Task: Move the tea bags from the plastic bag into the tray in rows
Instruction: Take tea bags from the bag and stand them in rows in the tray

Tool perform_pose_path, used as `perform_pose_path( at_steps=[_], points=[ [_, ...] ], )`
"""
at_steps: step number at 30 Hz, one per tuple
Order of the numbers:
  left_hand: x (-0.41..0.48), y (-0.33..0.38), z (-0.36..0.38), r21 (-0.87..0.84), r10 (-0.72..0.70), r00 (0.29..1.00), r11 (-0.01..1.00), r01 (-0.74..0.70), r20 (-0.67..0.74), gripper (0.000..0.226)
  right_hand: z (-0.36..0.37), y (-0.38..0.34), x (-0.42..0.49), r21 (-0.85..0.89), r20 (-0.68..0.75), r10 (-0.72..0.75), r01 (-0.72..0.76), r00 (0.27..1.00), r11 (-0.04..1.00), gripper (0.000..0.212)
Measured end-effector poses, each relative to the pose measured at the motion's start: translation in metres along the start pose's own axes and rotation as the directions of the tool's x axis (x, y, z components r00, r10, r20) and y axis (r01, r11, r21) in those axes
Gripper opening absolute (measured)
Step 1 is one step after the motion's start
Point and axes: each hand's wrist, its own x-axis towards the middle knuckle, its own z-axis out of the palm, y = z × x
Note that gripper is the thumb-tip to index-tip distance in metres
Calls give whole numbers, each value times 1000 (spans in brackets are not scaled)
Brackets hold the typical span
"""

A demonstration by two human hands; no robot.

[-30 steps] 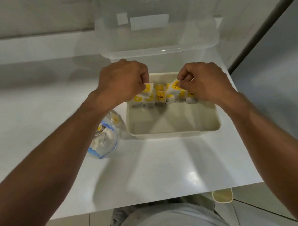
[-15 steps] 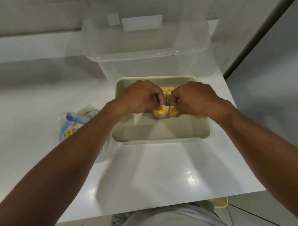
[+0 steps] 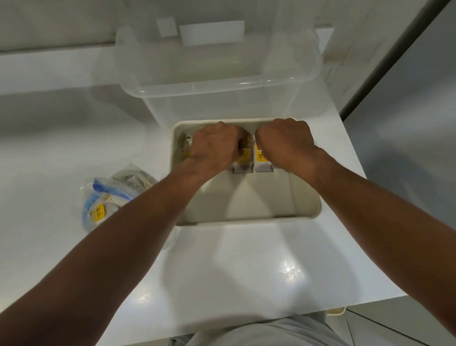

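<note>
As left hand (image 3: 215, 149), right hand (image 3: 285, 144) grip | tea bags (image 3: 243, 163) beneath, in tray (image 3: 250, 219)

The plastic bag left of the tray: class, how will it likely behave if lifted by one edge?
The plastic bag looks crumpled and thin, so it would probably sag and fold rather than hold shape. Few tea bags show through it, so it is likely very light. Its glossy film may slide easily on the smooth table.

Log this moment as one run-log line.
step: lining tea bags in tray | left hand: grips tea bags | right hand: grips tea bags | plastic bag: beside tray, not empty
</note>
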Motion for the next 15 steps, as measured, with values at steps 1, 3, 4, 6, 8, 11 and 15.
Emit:
perform_pose_path(
  at_steps=[1, 3, 4, 6, 8, 11, 15],
  points=[
    [1, 0, 2, 11, 14, 1000, 1000, -14, -7, 22, 2, 0, 0, 2, -12, -1, 1, 1000, 1000, 24],
    [1, -1, 3, 7, 27, 1000, 1000, -27, -7, 23, 5, -1, 2, 17, -23, 9, -8, 1000, 1000, 23],
    [1, -2, 3, -4, 28, 1000, 1000, -28, 2, 23, 6, 0, 2, 26, -25, 14, -14, 1000, 1000, 23],
    [1, -3, 4, -15, 29, 999, 999, -29, 19, 23, 9, 0, 3, 46, -17, 23, -22, 1000, 999, 22],
    [1, -4, 6, -1, 27, 1000, 1000, -27, 11, 21, 10, 0, 3, 41, -13, 26, -25, 1000, 999, 19],
    [1, -4, 9, 25, 31, 999, 999, -31, -16, 21, 9, -2, 4, 7, -14, 34, -34, 999, 999, 16],
    [-1, -7, 8, -9, 32, 999, 999, -32, -35, 20, 10, -5, 2, -21, -11, 66, -66, 998, 998, 10]
  ],
)
